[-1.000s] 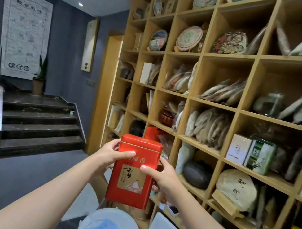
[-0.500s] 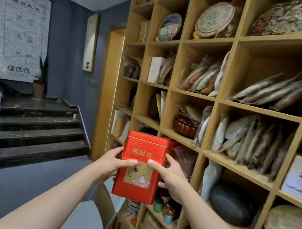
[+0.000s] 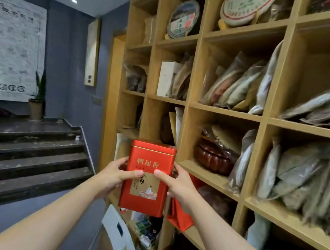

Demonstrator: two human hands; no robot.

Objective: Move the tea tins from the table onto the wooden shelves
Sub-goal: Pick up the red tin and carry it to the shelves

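The wooden shelves (image 3: 226, 111) fill the right side of the view, most of their compartments packed with wrapped tea cakes and bags, and the red tea tin (image 3: 147, 176) is held upright in the air just in front of them, level with the lower rows and clear of any board. It looks like a stiff, thin-walled metal box with a smooth lacquered face, probably light but slick, so a hold on the two narrow sides around mid-height seems the safest place, keeping pressure off the push-on lid at the top. That is roughly how it is carried: the left hand (image 3: 116, 172) and the right hand (image 3: 179, 184) each form a closed grip on opposite sides, thumbs pressed onto the front label, fingers wrapped out of sight behind. The tin sits centred between both hands, its lid above them and its base below.
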